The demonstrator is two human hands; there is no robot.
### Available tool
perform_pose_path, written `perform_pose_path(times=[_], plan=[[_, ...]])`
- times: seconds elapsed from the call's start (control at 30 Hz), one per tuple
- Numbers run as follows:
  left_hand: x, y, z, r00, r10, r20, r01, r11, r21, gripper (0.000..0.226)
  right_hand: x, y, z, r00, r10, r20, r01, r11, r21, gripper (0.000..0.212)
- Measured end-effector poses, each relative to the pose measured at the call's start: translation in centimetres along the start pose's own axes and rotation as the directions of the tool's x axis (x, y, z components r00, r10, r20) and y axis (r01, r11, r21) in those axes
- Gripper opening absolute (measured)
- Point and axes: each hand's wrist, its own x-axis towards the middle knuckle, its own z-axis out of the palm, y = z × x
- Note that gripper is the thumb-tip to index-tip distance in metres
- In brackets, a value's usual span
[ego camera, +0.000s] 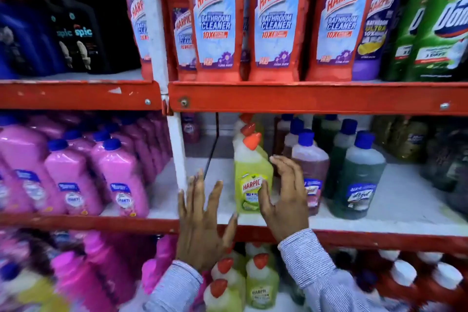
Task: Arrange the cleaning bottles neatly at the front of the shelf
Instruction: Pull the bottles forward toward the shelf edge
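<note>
A yellow-green Harpic bottle (249,175) with an orange cap stands near the front of the middle shelf (379,225), with two like bottles lined up behind it. My right hand (283,195) is beside the bottle's right side, fingers spread, thumb touching its label, not gripping it. My left hand (202,220) hovers open to the bottle's left, over a bare stretch of shelf, fingers apart and holding nothing. A maroon bottle (312,172) and a dark green bottle (359,180), both blue-capped, stand to the right.
Pink bottles (73,177) fill the left bay past a white upright post (177,154). Red Harpic bathroom cleaner bottles (215,18) line the upper shelf. More orange-capped bottles (260,281) sit on the shelf below. Dark bottles crowd the far right.
</note>
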Motion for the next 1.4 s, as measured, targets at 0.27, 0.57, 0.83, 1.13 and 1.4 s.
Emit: perform_pose_path(times=[0.27,0.57,0.83,1.13,1.4], plan=[[-3.3,-1.9,5.4,0.974,0.029,0.223,-0.05,0.995,0.089,0.075,-0.4,-0.1,5.2,0.85,0.508,0.135,-0.481,0.856,-0.191,0.11],[-3.9,-2.5,6.8,0.976,0.074,0.204,-0.093,0.992,0.086,0.072,-0.1,0.4,7.1,0.822,0.559,0.111,-0.533,0.823,-0.193,0.111],[-4.0,-2.2,6.5,0.986,0.036,0.166,-0.038,0.999,0.012,0.071,-1.4,-0.1,5.0,0.85,0.514,0.117,-0.485,0.849,-0.209,0.11],[-4.1,-2.1,6.5,0.981,-0.008,0.193,0.011,1.0,-0.015,0.068,-1.9,-0.4,3.6,0.847,0.506,0.166,-0.472,0.857,-0.206,0.11],[-4.1,-1.6,6.3,0.99,-0.035,0.139,0.038,0.999,-0.019,0.065,-3.4,3.7,-0.7,0.877,0.421,-0.233,-0.43,0.903,0.015,0.063]])
